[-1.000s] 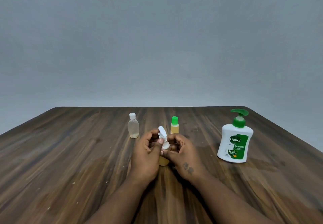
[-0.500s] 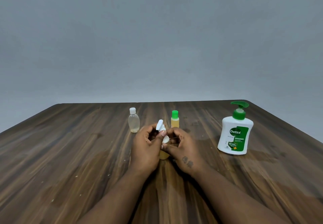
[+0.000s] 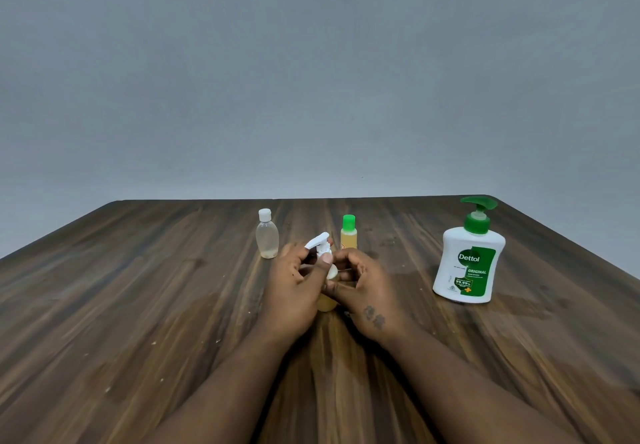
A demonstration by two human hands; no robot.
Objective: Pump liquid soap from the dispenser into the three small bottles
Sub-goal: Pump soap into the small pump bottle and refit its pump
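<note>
A dark wood-grain desk carries everything. The white Dettol dispenser stands at right. At centre, the left hand and right hand both close around a small pump-top bottle of yellowish liquid. Behind stand a clear bottle and a green-capped bottle.

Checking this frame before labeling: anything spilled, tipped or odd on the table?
Nothing tipped. The soap dispenser, clear bottle and green-capped bottle all stand upright and capped. Both hands, left hand and right hand, hold the third small bottle. Only oddities: pale specks and a faint darker patch on the table.
</note>
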